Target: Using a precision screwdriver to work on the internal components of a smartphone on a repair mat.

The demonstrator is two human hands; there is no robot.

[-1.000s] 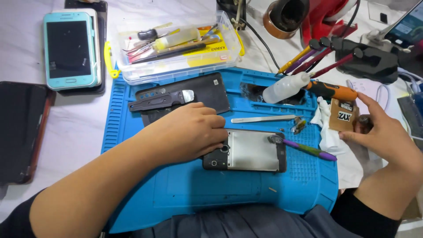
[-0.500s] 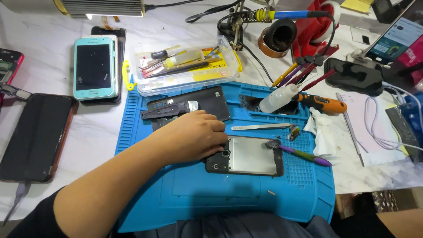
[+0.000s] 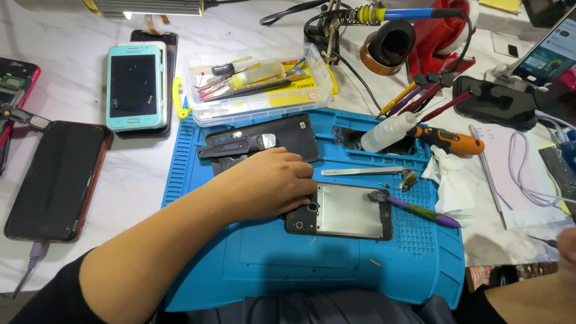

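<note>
White marble-look tabletop (image 3: pixel 138 174) carries a blue repair mat (image 3: pixel 264 273) at centre frame. On it, the left hand (image 3: pixel 264 186) lies palm-down, fingers together, pressing the left end of an opened phone (image 3: pixel 342 211). The right hand (image 3: pixel 567 249) shows only at the right edge; its grip cannot be told. A white squeeze bottle (image 3: pixel 387 132) lies above.

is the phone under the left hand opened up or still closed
Opened up. The phone lies on the blue mat with its back cover off, showing a bare metal plate. The left hand rests on its left end.

Right hand (image 3: pixel 567 249) cut off at frame edge; opened phone (image 3: pixel 342 211) partly hidden under left hand (image 3: pixel 267 183).
</note>
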